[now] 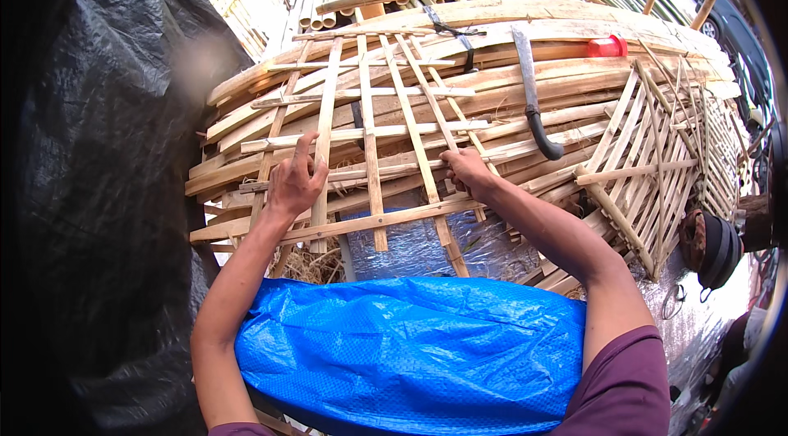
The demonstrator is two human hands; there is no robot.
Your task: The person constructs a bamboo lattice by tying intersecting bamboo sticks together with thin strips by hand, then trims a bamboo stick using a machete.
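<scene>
In the head view, the lattice of thin wooden slats (373,190) lay across a pile of long split poles (505,75), just beyond the blue sheet (410,346) in front of me. My left hand (297,182) was at an upright slat (328,116), index finger raised and spread from the rest; whether those fingers gripped it I could not tell. My right hand (469,172) had its fingers drawn narrow on the near end of a slanted slat (425,91). I judged the step to be adjusting slats in the lattice; the next move seemed to call for steadying the crossings with my left fingers while my right lined up that end.
</scene>
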